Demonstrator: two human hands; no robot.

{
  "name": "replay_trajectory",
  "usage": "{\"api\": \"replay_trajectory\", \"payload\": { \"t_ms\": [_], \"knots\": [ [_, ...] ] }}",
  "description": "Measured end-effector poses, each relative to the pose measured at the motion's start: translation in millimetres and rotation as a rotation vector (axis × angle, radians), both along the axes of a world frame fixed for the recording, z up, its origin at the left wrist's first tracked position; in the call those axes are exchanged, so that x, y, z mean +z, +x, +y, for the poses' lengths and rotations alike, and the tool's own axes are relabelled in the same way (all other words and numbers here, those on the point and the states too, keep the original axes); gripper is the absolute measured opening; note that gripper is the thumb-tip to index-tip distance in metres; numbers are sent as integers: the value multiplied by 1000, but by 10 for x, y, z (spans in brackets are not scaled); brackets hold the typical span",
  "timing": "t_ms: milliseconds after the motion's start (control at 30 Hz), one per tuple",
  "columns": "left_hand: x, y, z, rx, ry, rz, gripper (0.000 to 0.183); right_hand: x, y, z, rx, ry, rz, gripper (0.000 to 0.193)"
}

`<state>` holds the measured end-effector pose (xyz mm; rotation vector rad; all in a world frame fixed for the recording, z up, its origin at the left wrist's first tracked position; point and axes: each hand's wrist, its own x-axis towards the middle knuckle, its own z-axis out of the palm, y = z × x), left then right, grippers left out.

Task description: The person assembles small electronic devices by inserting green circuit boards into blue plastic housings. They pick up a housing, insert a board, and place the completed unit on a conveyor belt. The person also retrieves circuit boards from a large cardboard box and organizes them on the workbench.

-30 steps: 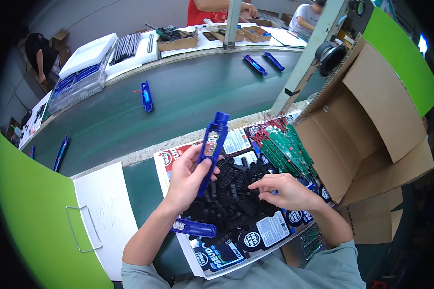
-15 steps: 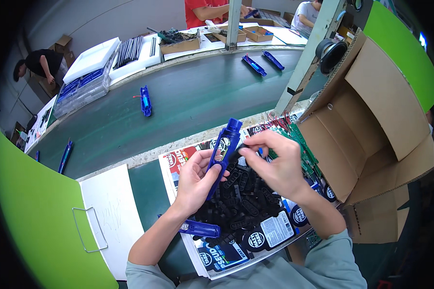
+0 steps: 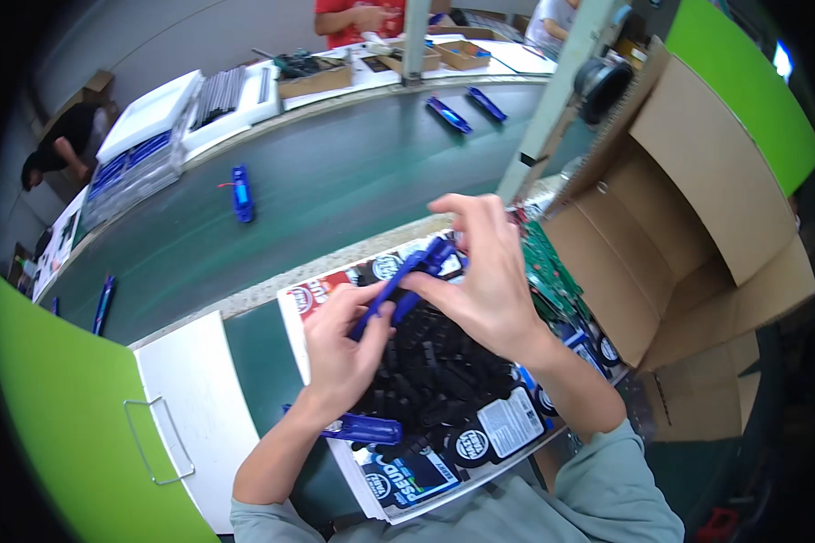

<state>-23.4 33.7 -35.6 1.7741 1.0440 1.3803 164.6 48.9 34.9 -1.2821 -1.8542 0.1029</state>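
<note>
My left hand [image 3: 342, 348] grips a long blue plastic casing [image 3: 378, 309], held tilted above a pile of small black plastic parts [image 3: 439, 376]. At the casing's upper end, my right hand [image 3: 487, 285] has its thumb pressed against it, with the other fingers curled above. Whether a black part sits under that thumb is hidden. A second blue casing [image 3: 371, 429] lies at the near left edge of the pile, by my left forearm. Printed sheets [image 3: 407, 475] are stacked under the black parts.
Green circuit boards [image 3: 551, 271] lie right of the pile, beside an open cardboard box [image 3: 675, 271]. Beyond runs a green conveyor belt [image 3: 326, 172] carrying several blue casings. A post [image 3: 552, 118] rises at its near edge. White board [image 3: 186, 407] lies left. Co-workers are across the belt.
My right hand has gone from pinching a small black part beside the casing to pressing its thumb on the casing. The casing has turned edge-on, and the whole view has shifted slightly.
</note>
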Motion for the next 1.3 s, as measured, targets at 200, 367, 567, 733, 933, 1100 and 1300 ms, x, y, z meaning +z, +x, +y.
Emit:
{"api": "replay_trajectory", "payload": {
  "t_ms": [200, 367, 567, 733, 933, 1100, 1300],
  "knots": [
    [172, 52, -86, -88, -315, -189, 30, 158, 489, 85, 334, -387, 335, 52],
    [162, -10, -1, -158, -421, -314, 29, -218, 1180, 150, -73, -212, -102, 18],
    [112, -2, 25, -165, -429, -298, 29, -565, 1288, 128, -91, -254, -320, 18],
    [116, -25, 26, -160, -442, -293, 29, -577, 1149, 202, -142, -337, -435, 18],
    [87, 1, 34, -170, -440, -305, 28, -274, 1248, 142, -117, -501, -30, 17],
    [118, -2, 14, -199, -462, -325, 28, -126, 1382, 107, 1, -569, 340, 10],
    [83, 12, 17, -214, -473, -331, 29, -152, 1324, 110, 169, -685, 704, 11]
  ]
}}
